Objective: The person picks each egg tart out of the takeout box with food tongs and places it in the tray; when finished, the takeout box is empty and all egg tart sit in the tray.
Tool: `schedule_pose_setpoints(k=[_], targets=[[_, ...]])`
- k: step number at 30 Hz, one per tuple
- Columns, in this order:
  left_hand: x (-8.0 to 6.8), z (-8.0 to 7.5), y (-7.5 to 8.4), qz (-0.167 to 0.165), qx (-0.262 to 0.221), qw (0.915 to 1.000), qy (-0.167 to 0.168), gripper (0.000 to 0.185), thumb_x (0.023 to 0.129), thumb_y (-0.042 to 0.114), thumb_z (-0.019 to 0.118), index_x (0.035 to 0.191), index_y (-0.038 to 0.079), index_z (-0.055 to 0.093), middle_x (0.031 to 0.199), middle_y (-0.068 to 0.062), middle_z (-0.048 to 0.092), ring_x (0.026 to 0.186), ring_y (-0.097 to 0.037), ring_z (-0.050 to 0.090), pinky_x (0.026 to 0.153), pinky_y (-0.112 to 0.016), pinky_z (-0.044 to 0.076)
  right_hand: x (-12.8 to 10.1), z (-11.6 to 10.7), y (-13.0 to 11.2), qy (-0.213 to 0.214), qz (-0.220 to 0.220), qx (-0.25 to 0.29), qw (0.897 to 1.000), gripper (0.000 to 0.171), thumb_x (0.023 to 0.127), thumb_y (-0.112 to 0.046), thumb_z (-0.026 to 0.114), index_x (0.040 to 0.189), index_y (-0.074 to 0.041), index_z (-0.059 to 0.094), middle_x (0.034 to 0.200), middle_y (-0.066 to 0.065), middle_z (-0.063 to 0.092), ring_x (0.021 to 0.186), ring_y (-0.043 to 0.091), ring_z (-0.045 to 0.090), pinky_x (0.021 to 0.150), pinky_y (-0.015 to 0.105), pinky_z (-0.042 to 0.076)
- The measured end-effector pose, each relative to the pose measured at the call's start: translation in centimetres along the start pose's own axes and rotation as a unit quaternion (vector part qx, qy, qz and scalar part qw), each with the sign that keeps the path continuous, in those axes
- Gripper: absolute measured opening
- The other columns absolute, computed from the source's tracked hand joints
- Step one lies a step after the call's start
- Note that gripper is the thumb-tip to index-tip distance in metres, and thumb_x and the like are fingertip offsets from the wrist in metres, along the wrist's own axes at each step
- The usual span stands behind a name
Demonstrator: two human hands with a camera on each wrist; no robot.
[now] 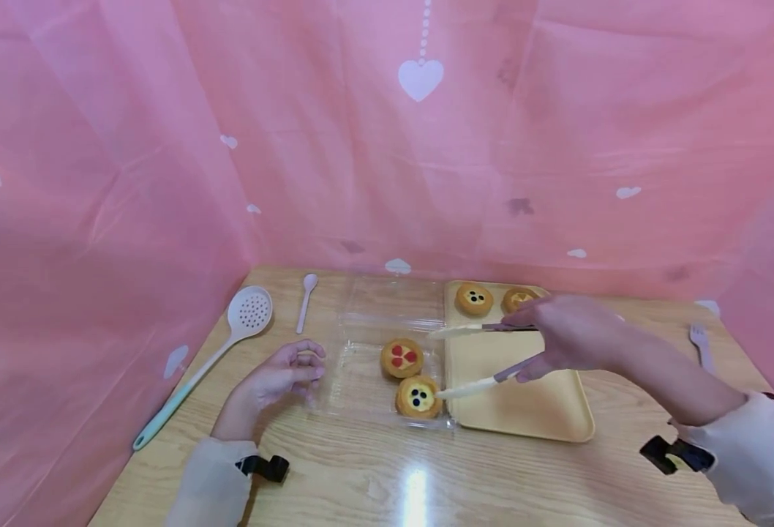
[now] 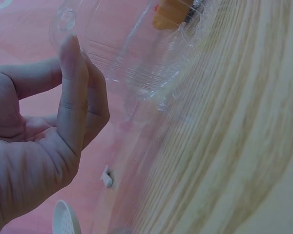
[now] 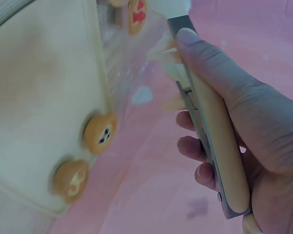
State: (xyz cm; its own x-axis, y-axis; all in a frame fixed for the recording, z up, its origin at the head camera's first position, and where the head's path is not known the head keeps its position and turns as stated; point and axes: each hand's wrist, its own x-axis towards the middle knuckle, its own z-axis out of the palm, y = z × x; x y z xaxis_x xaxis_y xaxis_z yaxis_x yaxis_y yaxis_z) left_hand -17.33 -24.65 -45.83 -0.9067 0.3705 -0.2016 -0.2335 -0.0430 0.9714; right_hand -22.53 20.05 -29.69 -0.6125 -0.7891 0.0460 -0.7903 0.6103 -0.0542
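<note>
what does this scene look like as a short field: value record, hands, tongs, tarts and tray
left hand: fingers loosely curled, at the left edge of the clear plastic box
right hand: grips the tongs, arms spread
tong tip: beside the dark-dotted tart
in box: that tart and a red-topped tart
yellow tray: two tarts at its far end
left of box: slotted spoon, small white spoon
</note>
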Motion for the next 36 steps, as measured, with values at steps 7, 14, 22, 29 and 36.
schedule_pose_setpoints(k=[7,14,22,29,36], targets=[[0.1,0.2,0.1,0.001,-0.007,1.0000,-0.001,0.031,0.094,-0.005,0.059,0.119,-0.012,0.041,0.083,-0.005,0.055,0.073,-0.018,0.056,0.061,-0.034,0.056,2.8,-0.7,-2.1,-0.075,-0.011,-0.025,0.997,0.057,0.060,-0.052,0.090,0.108,-0.024,0.076,0.086,-0.017,0.064,0.075,0.010,0.059,0.056,0.033,0.050],[0.1,0.6,0.4,-0.006,-0.008,0.9999,-0.001,0.031,0.094,-0.006,0.059,0.119,-0.011,0.042,0.084,-0.005,0.056,0.073,-0.019,0.057,0.061,-0.034,0.056,4.4,-1.1,-3.7,-0.126,-0.018,-0.063,0.990,0.042,0.057,-0.050,0.091,0.091,-0.031,0.076,0.069,-0.021,0.057,0.061,0.005,0.050,0.050,0.032,0.046],[0.2,0.5,0.2,-0.004,-0.017,0.9998,-0.007,0.031,0.094,-0.005,0.061,0.118,-0.011,0.042,0.083,-0.007,0.057,0.072,-0.019,0.058,0.060,-0.035,0.057,5.0,0.4,-4.2,-0.134,-0.016,-0.049,0.990,0.045,0.060,-0.051,0.089,0.095,-0.026,0.077,0.069,-0.017,0.058,0.063,0.007,0.051,0.050,0.032,0.046],[0.2,0.4,0.3,-0.004,-0.012,0.9999,-0.004,0.032,0.094,-0.003,0.062,0.118,-0.010,0.043,0.085,-0.006,0.057,0.072,-0.018,0.058,0.059,-0.033,0.057,4.3,1.5,-3.4,-0.103,-0.030,-0.026,0.994,0.051,0.062,-0.054,0.088,0.101,-0.023,0.077,0.077,-0.017,0.063,0.064,0.005,0.052,0.051,0.030,0.047],[0.0,0.7,0.4,-0.004,-0.016,0.9999,-0.006,0.029,0.094,-0.006,0.059,0.118,-0.010,0.042,0.084,-0.006,0.056,0.070,-0.017,0.057,0.058,-0.033,0.057,4.6,1.1,-3.6,-0.133,-0.004,-0.023,0.991,0.053,0.059,-0.050,0.090,0.102,-0.022,0.077,0.067,-0.017,0.056,0.062,0.007,0.050,0.050,0.031,0.045]])
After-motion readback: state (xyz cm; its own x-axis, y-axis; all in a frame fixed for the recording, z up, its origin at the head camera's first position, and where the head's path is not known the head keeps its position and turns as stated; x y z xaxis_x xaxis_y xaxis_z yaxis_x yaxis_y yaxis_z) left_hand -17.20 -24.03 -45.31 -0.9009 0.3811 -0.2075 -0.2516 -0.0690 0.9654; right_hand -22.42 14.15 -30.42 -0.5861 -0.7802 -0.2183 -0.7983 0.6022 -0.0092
